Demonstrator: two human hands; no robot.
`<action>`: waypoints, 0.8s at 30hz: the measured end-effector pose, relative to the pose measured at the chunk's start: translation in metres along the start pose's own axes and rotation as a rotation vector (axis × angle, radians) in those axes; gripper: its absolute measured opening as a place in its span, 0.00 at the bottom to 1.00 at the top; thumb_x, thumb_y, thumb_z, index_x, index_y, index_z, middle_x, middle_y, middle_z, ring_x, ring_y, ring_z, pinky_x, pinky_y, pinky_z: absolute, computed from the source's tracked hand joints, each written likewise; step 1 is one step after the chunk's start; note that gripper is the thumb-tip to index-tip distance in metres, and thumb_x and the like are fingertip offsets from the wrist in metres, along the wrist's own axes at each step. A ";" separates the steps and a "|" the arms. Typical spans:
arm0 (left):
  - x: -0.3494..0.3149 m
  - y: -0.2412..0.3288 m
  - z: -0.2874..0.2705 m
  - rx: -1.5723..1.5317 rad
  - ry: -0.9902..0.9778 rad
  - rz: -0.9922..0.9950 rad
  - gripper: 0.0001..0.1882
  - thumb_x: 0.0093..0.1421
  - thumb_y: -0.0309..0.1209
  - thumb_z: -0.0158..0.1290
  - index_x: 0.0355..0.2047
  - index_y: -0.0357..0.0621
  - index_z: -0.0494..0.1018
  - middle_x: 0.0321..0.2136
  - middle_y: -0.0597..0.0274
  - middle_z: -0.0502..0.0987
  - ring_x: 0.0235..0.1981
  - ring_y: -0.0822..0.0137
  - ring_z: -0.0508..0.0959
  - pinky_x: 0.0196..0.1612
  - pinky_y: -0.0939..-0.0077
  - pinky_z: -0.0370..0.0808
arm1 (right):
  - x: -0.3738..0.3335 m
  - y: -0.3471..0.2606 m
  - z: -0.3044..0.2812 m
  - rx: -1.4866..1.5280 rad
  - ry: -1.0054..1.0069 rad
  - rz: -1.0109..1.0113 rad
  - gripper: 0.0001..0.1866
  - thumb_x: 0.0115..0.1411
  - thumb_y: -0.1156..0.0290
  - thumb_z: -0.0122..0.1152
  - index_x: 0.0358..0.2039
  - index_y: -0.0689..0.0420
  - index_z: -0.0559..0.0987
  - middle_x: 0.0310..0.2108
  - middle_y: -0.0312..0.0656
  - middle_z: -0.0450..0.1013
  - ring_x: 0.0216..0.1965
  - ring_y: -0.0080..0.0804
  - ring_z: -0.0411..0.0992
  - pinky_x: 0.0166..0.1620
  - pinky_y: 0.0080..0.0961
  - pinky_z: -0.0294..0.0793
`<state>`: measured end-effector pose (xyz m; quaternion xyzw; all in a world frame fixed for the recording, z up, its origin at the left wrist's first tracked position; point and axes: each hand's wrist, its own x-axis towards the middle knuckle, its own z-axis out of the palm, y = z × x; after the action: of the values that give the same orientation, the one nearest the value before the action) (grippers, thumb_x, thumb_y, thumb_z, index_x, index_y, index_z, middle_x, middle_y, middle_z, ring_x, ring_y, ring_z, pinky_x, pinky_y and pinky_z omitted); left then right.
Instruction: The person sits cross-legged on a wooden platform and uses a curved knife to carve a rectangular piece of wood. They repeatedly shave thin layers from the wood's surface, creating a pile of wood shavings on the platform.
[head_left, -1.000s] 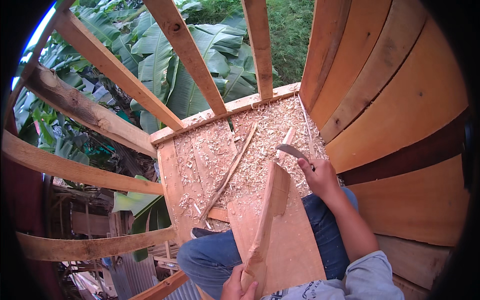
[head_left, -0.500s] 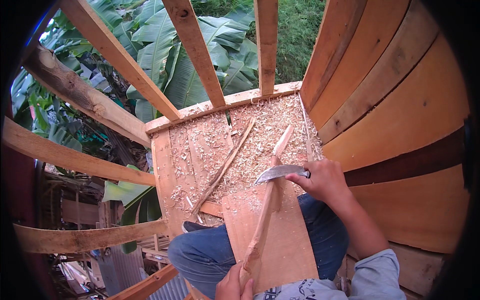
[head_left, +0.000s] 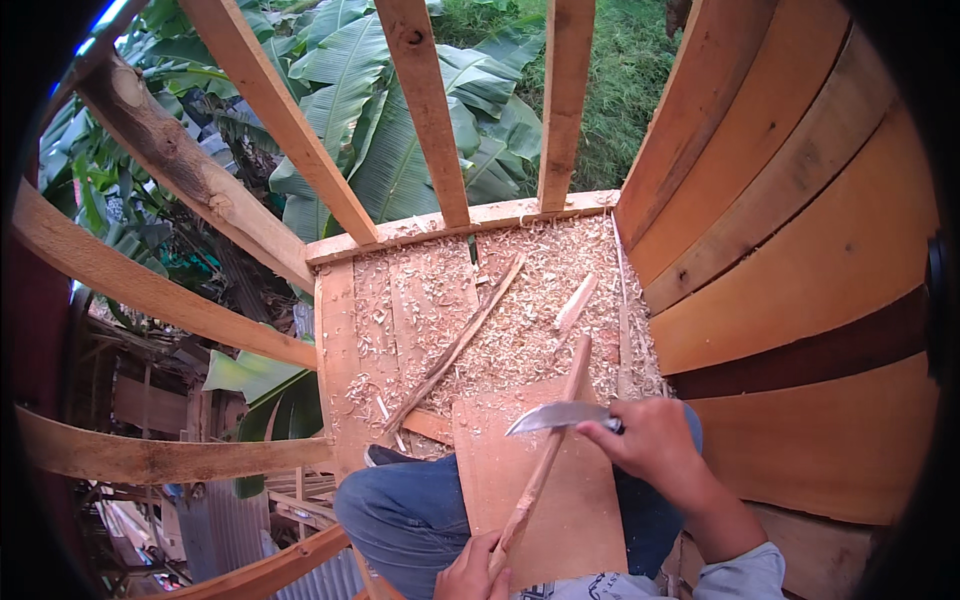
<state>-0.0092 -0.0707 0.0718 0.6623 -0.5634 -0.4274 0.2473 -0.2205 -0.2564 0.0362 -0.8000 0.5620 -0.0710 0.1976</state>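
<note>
My left hand [head_left: 472, 570] is closed around the near end of a long wooden stick [head_left: 543, 467], which slants up and away over my lap. A knife with a broad curved blade [head_left: 560, 415] is in my right hand [head_left: 652, 445], fingers wrapped round its handle. The blade lies across the upper part of the stick and points left; whether its edge bites into the wood I cannot tell. Under the stick, a flat wooden board [head_left: 575, 510] rests across my thighs, with a few shavings on it.
Curly wood shavings [head_left: 500, 345] cover the plank floor. A thin dark-edged strip of wood [head_left: 455, 345] and a short pale piece [head_left: 576, 303] lie among them. Wooden rails [head_left: 420, 110] stand ahead and left, a plank wall [head_left: 790, 260] at right. Banana leaves [head_left: 395, 150] grow beyond.
The knife and my right hand have come nearer to me along the stick. The stick's far end has drawn back from the short pale piece. The whole view has shifted slightly.
</note>
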 end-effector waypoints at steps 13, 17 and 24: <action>-0.004 0.000 0.003 0.013 0.020 0.038 0.24 0.58 0.23 0.48 0.55 0.35 0.61 0.45 0.35 0.71 0.46 0.34 0.72 0.45 0.54 0.72 | 0.047 0.041 0.015 -0.063 0.166 0.105 0.40 0.52 0.28 0.50 0.19 0.59 0.79 0.17 0.50 0.74 0.24 0.49 0.77 0.28 0.42 0.74; -0.004 -0.004 0.007 0.041 0.040 0.034 0.23 0.59 0.24 0.48 0.56 0.36 0.61 0.46 0.34 0.70 0.47 0.34 0.71 0.46 0.54 0.71 | 0.050 0.039 0.016 -0.078 0.182 0.120 0.41 0.52 0.27 0.49 0.20 0.60 0.80 0.18 0.50 0.74 0.25 0.48 0.77 0.29 0.42 0.75; -0.009 -0.008 0.008 0.005 0.102 0.069 0.23 0.59 0.24 0.47 0.56 0.36 0.61 0.46 0.34 0.70 0.47 0.34 0.71 0.46 0.54 0.71 | 0.054 0.032 0.009 -0.131 0.158 0.120 0.40 0.53 0.28 0.48 0.20 0.59 0.81 0.17 0.52 0.74 0.26 0.49 0.77 0.30 0.45 0.75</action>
<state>-0.0119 -0.0594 0.0639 0.6639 -0.5738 -0.3829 0.2887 -0.2263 -0.3134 0.0096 -0.7680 0.6262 -0.0849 0.1039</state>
